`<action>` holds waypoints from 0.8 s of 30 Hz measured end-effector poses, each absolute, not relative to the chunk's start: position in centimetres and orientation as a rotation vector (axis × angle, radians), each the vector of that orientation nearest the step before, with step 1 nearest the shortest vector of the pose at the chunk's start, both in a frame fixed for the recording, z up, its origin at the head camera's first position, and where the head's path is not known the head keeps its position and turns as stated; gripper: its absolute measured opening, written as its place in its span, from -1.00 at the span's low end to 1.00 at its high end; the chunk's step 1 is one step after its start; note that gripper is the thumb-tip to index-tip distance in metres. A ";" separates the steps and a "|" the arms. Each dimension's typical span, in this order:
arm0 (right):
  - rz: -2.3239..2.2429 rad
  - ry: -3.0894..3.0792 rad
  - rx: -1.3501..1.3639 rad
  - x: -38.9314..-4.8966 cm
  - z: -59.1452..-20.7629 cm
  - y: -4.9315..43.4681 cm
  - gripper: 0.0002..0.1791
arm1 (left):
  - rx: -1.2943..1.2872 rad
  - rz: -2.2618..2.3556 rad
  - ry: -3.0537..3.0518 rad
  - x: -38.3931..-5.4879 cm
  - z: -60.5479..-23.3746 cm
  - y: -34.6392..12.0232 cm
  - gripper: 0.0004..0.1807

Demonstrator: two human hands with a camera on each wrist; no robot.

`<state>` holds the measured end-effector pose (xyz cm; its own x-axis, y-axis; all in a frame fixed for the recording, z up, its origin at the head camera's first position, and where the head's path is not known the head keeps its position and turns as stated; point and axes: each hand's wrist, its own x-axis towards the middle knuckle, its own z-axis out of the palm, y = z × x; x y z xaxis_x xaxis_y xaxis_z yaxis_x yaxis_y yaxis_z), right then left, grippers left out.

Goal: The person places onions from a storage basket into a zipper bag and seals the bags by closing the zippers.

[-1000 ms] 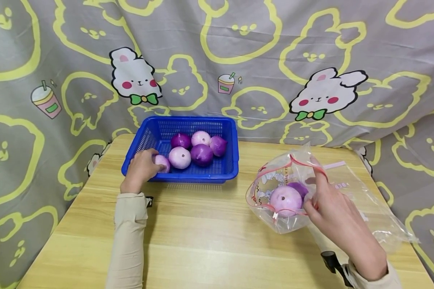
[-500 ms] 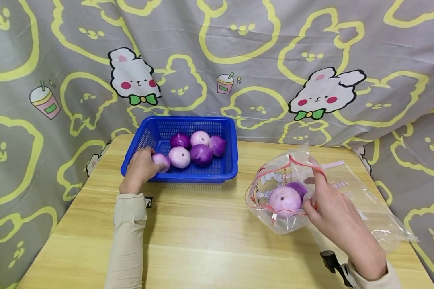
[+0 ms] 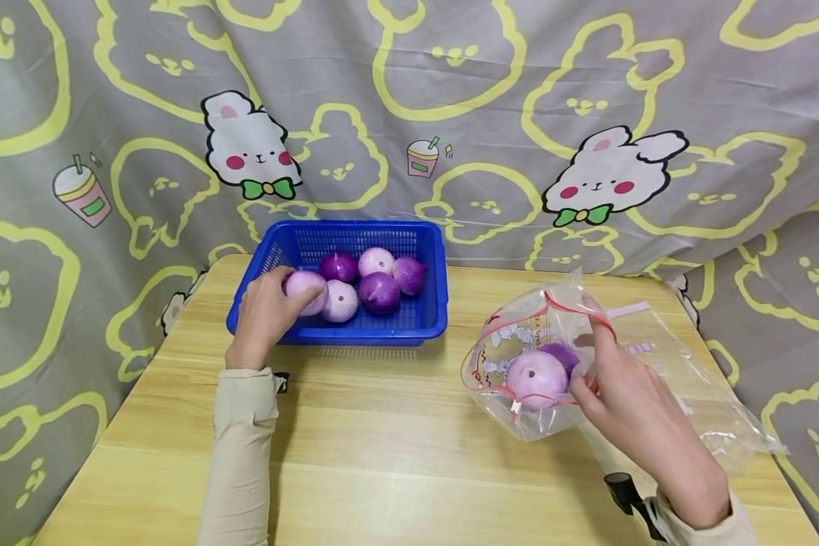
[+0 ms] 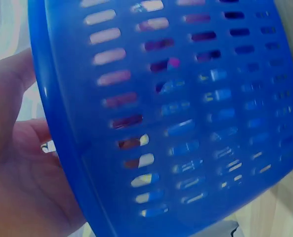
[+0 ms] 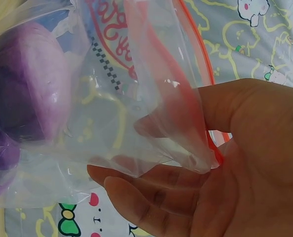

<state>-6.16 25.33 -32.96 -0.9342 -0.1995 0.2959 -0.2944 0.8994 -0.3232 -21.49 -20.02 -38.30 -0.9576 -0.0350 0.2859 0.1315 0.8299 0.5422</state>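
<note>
At the left end of a blue plastic basket (image 3: 362,334), my left hand (image 3: 265,312) grips a pale purple onion (image 3: 307,291), raised a little and overlapping a second pale onion (image 3: 341,302). Several more onions (image 3: 380,293) lie in the basket. On the right, my right hand (image 3: 631,409) holds the red-edged rim of a clear zip bag (image 3: 491,356), its mouth standing wide. Inside that bag sit a pale onion (image 3: 536,379) and a darker purple onion (image 3: 561,356). In the left wrist view the basket wall (image 4: 186,123) hides the gripped onion.
Another clear bag (image 3: 689,371) lies flat on the wooden table (image 3: 382,455) under and beside my right hand. A grey patterned curtain (image 3: 355,91) hangs behind the table and along both sides.
My left hand has lifted its onion from the basket's bottom left corner, up and slightly to the right. The right hand and the bag have stayed about where they were.
</note>
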 end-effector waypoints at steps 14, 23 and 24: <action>0.556 -2.807 0.370 -6.2 -32.9 25.4 -0.30 | -0.264 -0.953 -2.634 -21.7 -37.8 -17.7 -0.39; 0.548 -2.793 0.385 -6.1 -33.0 25.4 -0.29 | -0.396 -1.005 -2.605 -21.2 -37.0 -16.4 -0.51; 0.547 -2.793 0.384 -6.1 -32.9 25.4 -0.29 | -0.413 -1.013 -2.599 -21.1 -36.9 -16.3 -0.52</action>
<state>-6.07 25.43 -32.95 -0.9288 -0.2047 0.3088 -0.3062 0.8935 -0.3285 -21.12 -16.29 -36.93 -0.9069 0.1493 0.3941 0.3766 0.7068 0.5988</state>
